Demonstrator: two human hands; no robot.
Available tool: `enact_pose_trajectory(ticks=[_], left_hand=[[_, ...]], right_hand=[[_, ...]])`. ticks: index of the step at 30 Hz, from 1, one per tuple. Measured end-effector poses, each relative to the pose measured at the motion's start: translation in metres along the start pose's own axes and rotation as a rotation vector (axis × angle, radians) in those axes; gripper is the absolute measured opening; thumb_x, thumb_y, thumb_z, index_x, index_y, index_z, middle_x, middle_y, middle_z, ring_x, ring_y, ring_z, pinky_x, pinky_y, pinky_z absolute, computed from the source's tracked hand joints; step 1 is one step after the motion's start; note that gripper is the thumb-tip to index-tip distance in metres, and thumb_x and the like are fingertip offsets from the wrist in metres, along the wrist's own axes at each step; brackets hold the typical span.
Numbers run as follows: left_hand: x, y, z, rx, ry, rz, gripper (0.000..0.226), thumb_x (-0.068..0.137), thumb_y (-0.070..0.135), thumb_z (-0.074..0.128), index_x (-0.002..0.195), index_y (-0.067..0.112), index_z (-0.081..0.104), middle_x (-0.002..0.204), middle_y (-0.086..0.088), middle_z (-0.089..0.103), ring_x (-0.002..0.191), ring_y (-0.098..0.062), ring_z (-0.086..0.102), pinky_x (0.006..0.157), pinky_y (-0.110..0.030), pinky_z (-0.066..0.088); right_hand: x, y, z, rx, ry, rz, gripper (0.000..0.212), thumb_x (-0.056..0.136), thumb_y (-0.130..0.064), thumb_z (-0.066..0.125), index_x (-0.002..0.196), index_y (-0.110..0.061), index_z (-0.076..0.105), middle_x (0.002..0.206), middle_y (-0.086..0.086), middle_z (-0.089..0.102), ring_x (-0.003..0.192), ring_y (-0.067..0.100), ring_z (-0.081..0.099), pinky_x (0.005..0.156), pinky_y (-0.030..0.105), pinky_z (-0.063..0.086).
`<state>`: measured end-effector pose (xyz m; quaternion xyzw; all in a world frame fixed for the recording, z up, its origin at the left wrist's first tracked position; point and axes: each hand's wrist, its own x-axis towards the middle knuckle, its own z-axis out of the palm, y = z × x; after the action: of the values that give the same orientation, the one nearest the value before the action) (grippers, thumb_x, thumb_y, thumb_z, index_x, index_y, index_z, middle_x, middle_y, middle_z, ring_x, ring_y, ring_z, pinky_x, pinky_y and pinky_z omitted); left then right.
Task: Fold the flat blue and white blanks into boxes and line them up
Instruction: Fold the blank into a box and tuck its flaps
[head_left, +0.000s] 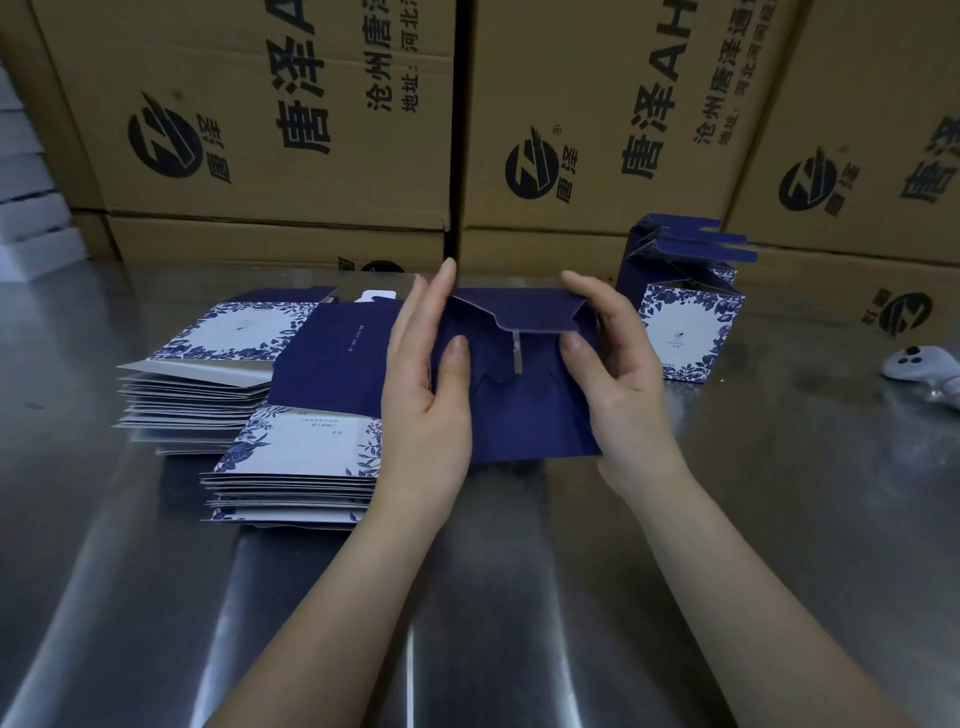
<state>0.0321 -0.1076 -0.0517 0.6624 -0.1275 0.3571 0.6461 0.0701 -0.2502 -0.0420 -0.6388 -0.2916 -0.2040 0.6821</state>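
A half-folded box (524, 415) was held just above the tabletop (519, 597), between the left hand (423, 410) and the right hand (621, 384). It was pinched on both sides. On the left, the thumb was pressed on its near face and the straight fingers (439, 291) were laid behind its far edge. On the right, the thumb was set on the near face and the fingers were curled over the top right corner. The box's long axis ran left to right between the two hands, and its open end was turned toward the person. The two hands were equally close to it.

A rounded flap (530, 312) was bent down over that end, directly between the two thumbs. A pale slit was seen below the flap's edge. The flap appeared not yet tucked in, so the coming push was judged to go from the thumbs inward, away from the person.

Two stacks of flat blanks (208, 395) lay to the left of the box, the nearer stack touching the left wrist. Finished boxes (685, 332) stood to its right and slightly behind. A white handset (917, 364) lay farther right, and brown cartons (270, 130) were stacked behind.
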Motion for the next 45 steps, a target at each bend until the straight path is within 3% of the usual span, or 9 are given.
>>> enact_pose_trajectory(ticks=[7, 11, 14, 19, 23, 28, 35, 42, 45], left_hand=[[-0.001, 0.004, 0.000, -0.053, 0.008, -0.071, 0.033, 0.100, 0.018, 0.044, 0.130, 0.022, 0.059, 0.152, 0.001, 0.044, 0.141, 0.004, 0.032, 0.116, -0.019, 0.028], [-0.002, 0.007, -0.001, -0.066, 0.004, -0.082, 0.034, 0.093, 0.023, 0.058, 0.127, 0.029, 0.058, 0.152, -0.001, 0.043, 0.141, -0.008, 0.038, 0.117, -0.040, 0.034], [-0.002, 0.006, -0.002, -0.023, 0.018, -0.060, 0.039, 0.094, 0.010, 0.062, 0.125, 0.033, 0.057, 0.151, 0.000, 0.044, 0.141, -0.006, 0.038, 0.118, -0.039, 0.033], [0.000, 0.003, -0.004, 0.063, 0.027, -0.059, 0.059, 0.094, 0.008, 0.063, 0.141, 0.037, 0.044, 0.144, 0.018, 0.044, 0.137, -0.001, 0.039, 0.115, -0.034, 0.036], [0.002, 0.002, -0.005, 0.146, 0.038, -0.040, 0.065, 0.092, 0.010, 0.066, 0.146, 0.036, 0.041, 0.134, 0.032, 0.040, 0.131, 0.005, 0.040, 0.109, -0.021, 0.038], [0.002, 0.002, -0.005, 0.195, 0.059, 0.003, 0.056, 0.089, 0.009, 0.069, 0.135, 0.035, 0.049, 0.124, 0.032, 0.045, 0.124, 0.006, 0.044, 0.104, -0.039, 0.047], [0.001, 0.000, -0.005, 0.217, 0.096, 0.017, 0.052, 0.088, 0.009, 0.071, 0.128, 0.036, 0.052, 0.121, 0.029, 0.047, 0.119, 0.007, 0.046, 0.097, -0.042, 0.050], [0.002, -0.003, -0.006, 0.220, 0.088, 0.026, 0.056, 0.089, 0.010, 0.070, 0.132, 0.040, 0.050, 0.122, 0.034, 0.045, 0.121, 0.009, 0.044, 0.093, -0.018, 0.046], [0.003, -0.003, -0.007, 0.196, 0.068, 0.018, 0.063, 0.090, 0.007, 0.068, 0.142, 0.035, 0.046, 0.131, 0.026, 0.046, 0.124, 0.008, 0.043, 0.095, -0.007, 0.040]], right_hand=[[0.001, -0.005, -0.002, 0.025, 0.002, 0.051, 0.027, 0.091, -0.029, 0.047, 0.112, -0.035, 0.063, 0.140, -0.004, 0.050, 0.134, 0.006, 0.041, 0.116, 0.042, 0.029], [-0.002, -0.004, -0.004, -0.076, -0.056, 0.006, 0.039, 0.081, -0.030, 0.063, 0.119, -0.036, 0.055, 0.143, -0.003, 0.046, 0.135, 0.004, 0.038, 0.114, 0.034, 0.032], [-0.003, -0.001, -0.006, -0.153, -0.093, -0.025, 0.057, 0.079, -0.018, 0.069, 0.130, -0.032, 0.047, 0.142, -0.009, 0.044, 0.135, 0.004, 0.038, 0.111, 0.026, 0.034], [-0.002, 0.002, -0.007, -0.120, -0.106, 0.062, 0.084, 0.077, -0.019, 0.075, 0.146, -0.036, 0.030, 0.149, -0.011, 0.035, 0.133, 0.000, 0.039, 0.103, 0.022, 0.044], [-0.001, 0.003, -0.007, -0.154, -0.073, 0.034, 0.073, 0.075, -0.015, 0.076, 0.134, -0.034, 0.038, 0.136, -0.017, 0.042, 0.124, -0.001, 0.047, 0.094, 0.021, 0.047], [-0.001, 0.003, -0.005, -0.214, -0.044, -0.019, 0.067, 0.075, -0.010, 0.076, 0.125, -0.035, 0.039, 0.130, -0.012, 0.044, 0.117, 0.003, 0.051, 0.087, 0.017, 0.048], [-0.001, 0.006, -0.003, -0.284, 0.014, -0.062, 0.066, 0.074, -0.007, 0.079, 0.124, -0.029, 0.042, 0.128, -0.012, 0.046, 0.118, 0.009, 0.049, 0.088, 0.013, 0.045], [-0.001, 0.006, -0.004, -0.308, 0.011, -0.058, 0.069, 0.075, -0.009, 0.080, 0.128, -0.028, 0.041, 0.130, -0.014, 0.045, 0.122, 0.007, 0.047, 0.090, 0.013, 0.045], [-0.001, 0.005, -0.004, -0.277, -0.014, -0.019, 0.073, 0.076, -0.010, 0.079, 0.133, -0.030, 0.039, 0.135, -0.011, 0.043, 0.126, 0.008, 0.045, 0.090, 0.012, 0.045]])
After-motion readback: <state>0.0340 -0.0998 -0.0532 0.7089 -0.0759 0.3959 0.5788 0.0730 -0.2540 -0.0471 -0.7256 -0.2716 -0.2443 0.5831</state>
